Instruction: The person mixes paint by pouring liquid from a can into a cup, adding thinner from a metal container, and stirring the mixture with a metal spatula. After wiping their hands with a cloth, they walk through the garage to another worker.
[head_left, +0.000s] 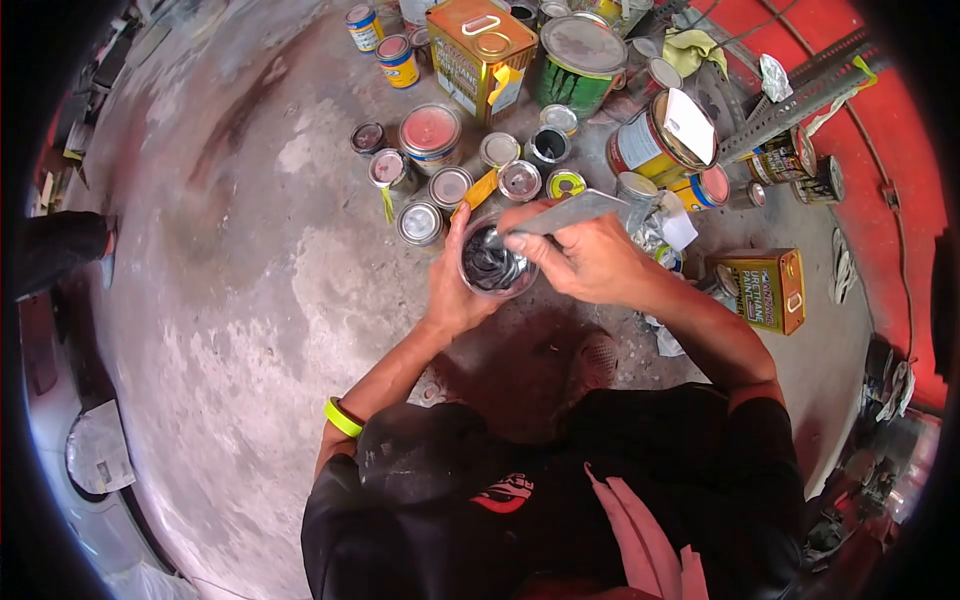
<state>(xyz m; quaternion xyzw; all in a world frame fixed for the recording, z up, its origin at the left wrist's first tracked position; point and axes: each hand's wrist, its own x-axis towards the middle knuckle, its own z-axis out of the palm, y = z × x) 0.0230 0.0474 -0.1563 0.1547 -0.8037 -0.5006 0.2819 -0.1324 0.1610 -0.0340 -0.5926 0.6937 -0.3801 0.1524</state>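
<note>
Cup of dark liquid in left hand, fingers wrapped round its side. Right hand: fingers pinching flat metal tool over cup. Loosened left grasp could tip cup, spilling liquid; jolted tool could splash tins beyond cup.

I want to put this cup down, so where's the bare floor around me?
The widest bare floor lies left, between your left forearm and the dark trouser leg. A smaller patch lies on your right, bordered by your right elbow and the gold thinner tin. Ahead, beyond the cup, paint cans crowd together.
</note>
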